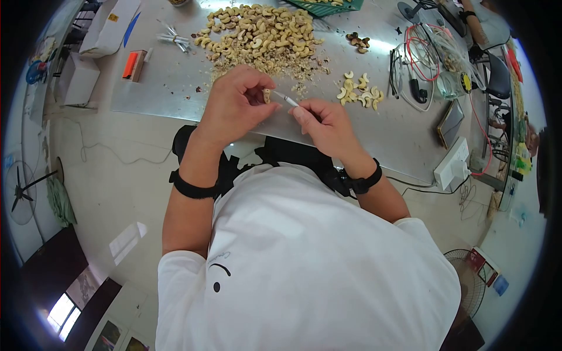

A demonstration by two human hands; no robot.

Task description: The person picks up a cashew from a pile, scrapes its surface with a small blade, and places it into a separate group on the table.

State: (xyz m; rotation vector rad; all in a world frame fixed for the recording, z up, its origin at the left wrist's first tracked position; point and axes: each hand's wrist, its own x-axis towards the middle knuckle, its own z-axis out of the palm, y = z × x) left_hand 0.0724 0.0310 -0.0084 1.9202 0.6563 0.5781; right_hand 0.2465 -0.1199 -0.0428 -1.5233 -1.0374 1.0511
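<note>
Between the thumb and fingers of my left hand (234,105) is a cashew nut (267,96) with brownish skin on it. My right hand (328,124) pinches a slim white-handled knife (289,100), its thin blade pointing left with the tip close to the nut. Both hands are over the front edge of the metal table (170,108). Just beyond them lies a large heap of cashews (263,32), with crumbs and skin bits (275,63) spread along its near side. Pale cashews (360,93) form a small group to the right of my right hand.
A few dark cashews (358,42) and a green basket (328,8) lie farther back. At left are thin white sticks (174,38) and an orange-topped box (133,65). Tangled cables (418,55), a phone (451,124) and a white power strip (452,162) occupy the right side.
</note>
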